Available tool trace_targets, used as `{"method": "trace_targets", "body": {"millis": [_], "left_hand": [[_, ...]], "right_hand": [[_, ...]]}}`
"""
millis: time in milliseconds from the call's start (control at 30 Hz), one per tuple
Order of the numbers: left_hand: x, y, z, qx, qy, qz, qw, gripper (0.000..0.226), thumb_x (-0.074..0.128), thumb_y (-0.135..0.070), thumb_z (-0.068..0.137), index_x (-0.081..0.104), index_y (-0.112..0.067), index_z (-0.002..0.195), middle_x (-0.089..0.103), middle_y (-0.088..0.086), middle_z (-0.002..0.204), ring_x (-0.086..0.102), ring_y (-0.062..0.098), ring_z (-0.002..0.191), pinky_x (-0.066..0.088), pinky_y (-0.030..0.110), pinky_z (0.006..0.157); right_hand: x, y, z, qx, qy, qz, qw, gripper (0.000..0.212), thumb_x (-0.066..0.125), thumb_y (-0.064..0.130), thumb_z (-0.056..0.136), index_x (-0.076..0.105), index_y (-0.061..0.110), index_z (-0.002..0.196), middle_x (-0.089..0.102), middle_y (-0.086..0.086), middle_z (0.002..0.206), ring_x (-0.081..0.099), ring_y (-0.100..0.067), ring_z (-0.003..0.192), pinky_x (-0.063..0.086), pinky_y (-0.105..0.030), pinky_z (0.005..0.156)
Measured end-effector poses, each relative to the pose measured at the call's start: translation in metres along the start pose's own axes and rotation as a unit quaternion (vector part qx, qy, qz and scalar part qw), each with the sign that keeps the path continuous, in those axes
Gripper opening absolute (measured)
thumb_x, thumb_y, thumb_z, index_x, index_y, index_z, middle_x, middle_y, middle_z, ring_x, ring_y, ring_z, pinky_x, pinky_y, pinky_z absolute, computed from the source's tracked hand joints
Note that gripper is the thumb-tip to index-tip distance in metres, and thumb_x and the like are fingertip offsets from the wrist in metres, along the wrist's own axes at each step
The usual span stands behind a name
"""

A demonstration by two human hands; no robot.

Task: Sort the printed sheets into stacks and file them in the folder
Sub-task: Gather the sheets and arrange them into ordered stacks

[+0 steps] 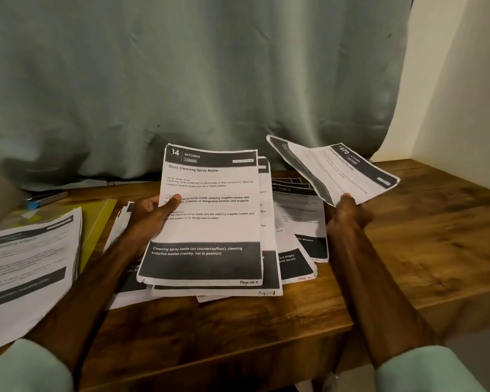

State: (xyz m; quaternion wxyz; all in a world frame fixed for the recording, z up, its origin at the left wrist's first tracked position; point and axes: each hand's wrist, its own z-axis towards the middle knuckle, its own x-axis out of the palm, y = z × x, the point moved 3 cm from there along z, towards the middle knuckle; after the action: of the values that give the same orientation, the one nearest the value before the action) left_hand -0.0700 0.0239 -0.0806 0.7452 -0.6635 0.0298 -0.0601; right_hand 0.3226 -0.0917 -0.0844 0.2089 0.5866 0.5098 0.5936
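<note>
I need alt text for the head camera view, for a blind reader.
A person's left hand holds a stack of printed sheets over a wooden table; the right hand holds loose sheets. Other sheets lie below.

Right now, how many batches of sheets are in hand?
2. One bundle in the left hand, centre, page 5 on top; one batch in the right hand, raised at right. Sheet counts within each are hidden.

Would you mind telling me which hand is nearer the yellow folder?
Left. The left hand is just right of the yellow folder; the right hand is much farther right.
</note>
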Motion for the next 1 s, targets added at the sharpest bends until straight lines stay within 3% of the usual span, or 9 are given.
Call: {"method": "trace_targets", "body": {"millis": [167, 267, 367, 467, 600, 700, 800, 900, 1000], "left_hand": [[-0.002, 0.002, 0.002, 0.003, -0.032, 0.018, 0.999, 0.007, 0.071, -0.019, 0.095, 0.074, -0.013, 0.096, 0.077, 0.004, 0.102, 0.075, 0.016, 0.078, 0.059, 0.033, 0.081], [-0.003, 0.001, 0.0, 0.006, -0.049, 0.031, 0.998, 0.024, 0.07, -0.019, 0.095, 0.073, -0.002, 0.112, 0.074, 0.014, 0.11, 0.073, 0.024, 0.089, 0.058, 0.037, 0.088], [-0.002, -0.001, -0.003, 0.007, -0.043, 0.034, 0.998, 0.026, 0.067, -0.018, 0.097, 0.07, -0.001, 0.116, 0.077, 0.008, 0.101, 0.075, 0.012, 0.076, 0.059, 0.024, 0.067], [0.001, 0.0, -0.002, -0.013, -0.039, 0.034, 0.999, 0.021, 0.065, -0.021, 0.099, 0.07, -0.006, 0.112, 0.076, 0.008, 0.105, 0.075, 0.01, 0.073, 0.058, 0.022, 0.062], [0.009, -0.004, -0.006, -0.036, -0.033, 0.034, 0.998, 0.019, 0.06, -0.027, 0.103, 0.068, -0.01, 0.101, 0.075, -0.008, 0.069, 0.071, 0.006, 0.055, 0.051, 0.017, 0.046], [0.01, -0.006, -0.006, -0.043, -0.022, 0.026, 0.998, 0.027, 0.056, -0.031, 0.104, 0.071, -0.01, 0.11, 0.078, 0.006, 0.095, 0.076, 0.014, 0.07, 0.058, 0.025, 0.059], [0.016, -0.008, -0.008, -0.051, 0.0, -0.013, 0.999, 0.03, 0.05, -0.038, 0.106, 0.072, -0.018, 0.105, 0.077, 0.006, 0.109, 0.077, 0.022, 0.092, 0.058, 0.035, 0.079], [0.024, -0.011, -0.016, -0.047, 0.032, -0.018, 0.998, 0.023, 0.057, -0.037, 0.103, 0.071, -0.018, 0.103, 0.079, -0.002, 0.093, 0.077, 0.02, 0.085, 0.061, 0.031, 0.067], [0.021, -0.007, -0.018, -0.025, 0.035, 0.03, 0.999, 0.015, 0.071, -0.021, 0.095, 0.07, -0.02, 0.109, 0.078, 0.001, 0.104, 0.077, 0.021, 0.087, 0.062, 0.034, 0.07]], "right_hand": [[0.007, 0.0, -0.009, 0.004, 0.07, 0.002, 0.998, 0.011, 0.07, 0.012, 0.094, 0.063, 0.016, 0.101, 0.071, -0.004, 0.104, 0.071, -0.018, 0.09, 0.059, -0.028, 0.064], [0.024, 0.0, -0.024, -0.088, 0.171, -0.088, 0.977, 0.021, 0.071, 0.012, 0.094, 0.068, 0.005, 0.114, 0.073, -0.009, 0.109, 0.071, -0.012, 0.087, 0.058, -0.025, 0.064], [0.039, -0.008, -0.05, -0.139, 0.302, -0.157, 0.93, 0.024, 0.071, 0.01, 0.094, 0.07, 0.003, 0.117, 0.074, -0.003, 0.104, 0.072, -0.002, 0.076, 0.059, -0.02, 0.064], [0.047, -0.018, -0.069, -0.155, 0.381, -0.204, 0.888, 0.024, 0.07, 0.012, 0.095, 0.07, 0.008, 0.118, 0.074, 0.003, 0.102, 0.074, -0.003, 0.078, 0.059, -0.018, 0.066], [0.048, -0.024, -0.078, -0.168, 0.418, -0.245, 0.858, 0.026, 0.066, 0.02, 0.099, 0.069, 0.009, 0.122, 0.074, -0.002, 0.116, 0.074, -0.013, 0.092, 0.06, -0.024, 0.074], [0.05, -0.029, -0.087, -0.149, 0.452, -0.291, 0.83, 0.026, 0.051, 0.024, 0.106, 0.063, 0.01, 0.126, 0.07, 0.001, 0.118, 0.068, -0.008, 0.091, 0.055, -0.017, 0.071], [0.055, -0.033, -0.098, -0.122, 0.491, -0.295, 0.811, 0.029, 0.045, 0.017, 0.108, 0.061, 0.011, 0.132, 0.069, 0.003, 0.117, 0.068, -0.008, 0.096, 0.055, -0.024, 0.083], [0.056, -0.037, -0.106, -0.085, 0.525, -0.281, 0.799, 0.026, 0.045, 0.009, 0.107, 0.063, 0.019, 0.123, 0.072, 0.01, 0.105, 0.07, -0.001, 0.091, 0.054, -0.017, 0.079], [0.055, -0.037, -0.107, -0.063, 0.554, -0.285, 0.78, 0.021, 0.046, 0.015, 0.108, 0.062, 0.019, 0.12, 0.072, 0.009, 0.107, 0.072, -0.005, 0.092, 0.056, -0.02, 0.08]]}}
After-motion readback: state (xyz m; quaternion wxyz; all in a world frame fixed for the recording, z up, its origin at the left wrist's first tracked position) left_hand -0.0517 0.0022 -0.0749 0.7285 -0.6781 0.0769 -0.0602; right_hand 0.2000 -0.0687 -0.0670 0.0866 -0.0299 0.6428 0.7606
